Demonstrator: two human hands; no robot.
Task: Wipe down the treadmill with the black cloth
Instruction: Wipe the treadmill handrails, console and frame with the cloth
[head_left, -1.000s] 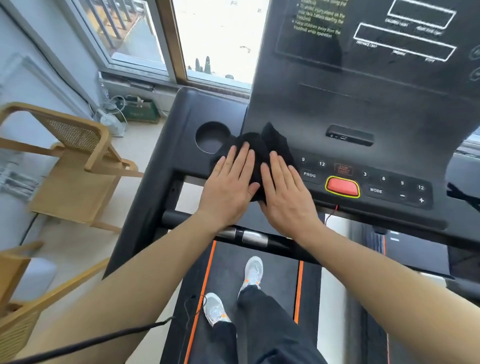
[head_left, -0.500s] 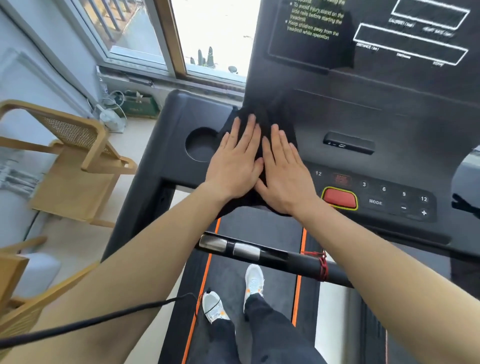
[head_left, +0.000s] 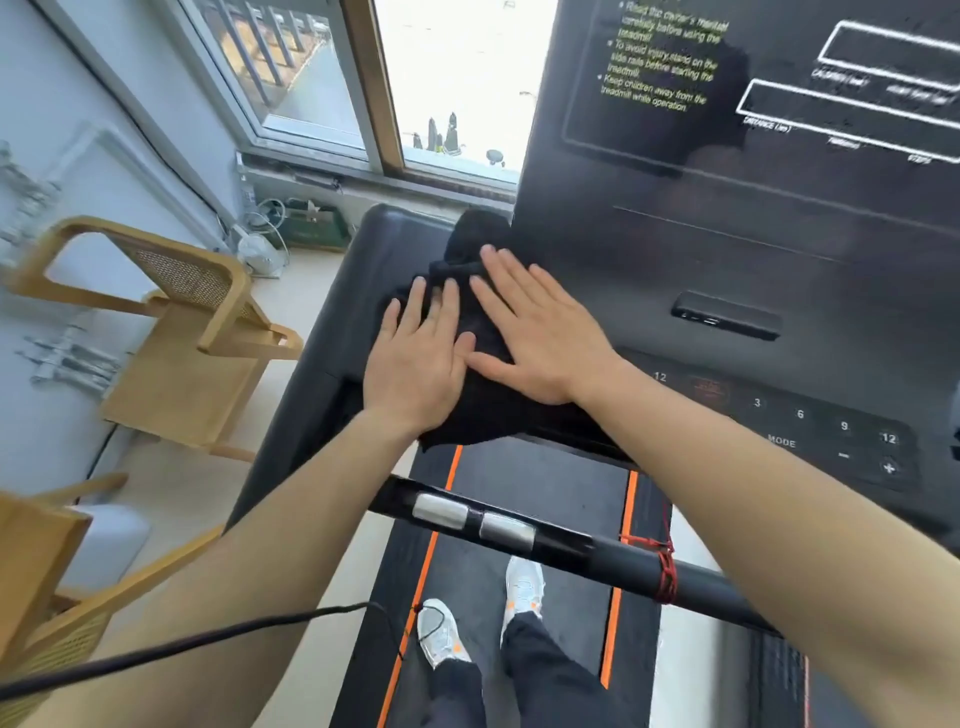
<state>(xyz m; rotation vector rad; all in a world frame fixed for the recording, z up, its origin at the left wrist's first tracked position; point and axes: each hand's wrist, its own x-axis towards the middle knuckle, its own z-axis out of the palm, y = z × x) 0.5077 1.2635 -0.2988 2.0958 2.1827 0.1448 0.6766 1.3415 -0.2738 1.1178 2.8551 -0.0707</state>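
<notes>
Head view (the only one).

Black cloth (head_left: 475, 236) lies bunched on the left front corner of the treadmill (head_left: 727, 270) console, against the left edge of the upright display panel; its near hem hangs over the console's front edge above the belt (head_left: 524, 483).

Left hand (head_left: 415, 364) flat on the cloth, fingers straight and slightly spread, pressing down, gripping nothing; right hand (head_left: 540, 343) likewise flat just beside it, thumbs nearly touching, fingertips toward the display.

Handling, as a judgement: cloth looks soft, limp and light; it rucks into folds, so it will likely slide and bunch on the smooth plastic unless loaded from above; palms over its middle suit wiping; for lifting, pinch a bunched fold or the hanging hem. The console looks rigid enough to take firm pressure (the button panel (head_left: 831, 431) at the right front may register presses).

Count: one cloth; one treadmill; two hands, both on the cloth; one handlebar (head_left: 597, 551) across the front with two silver pads and one red cord (head_left: 666, 574) tied round it; two shoes on the belt; one wooden chair (head_left: 171, 322) left of the machine, part of another wooden frame at the lower left; one black cable (head_left: 208, 644) crossing the left forearm.
</notes>
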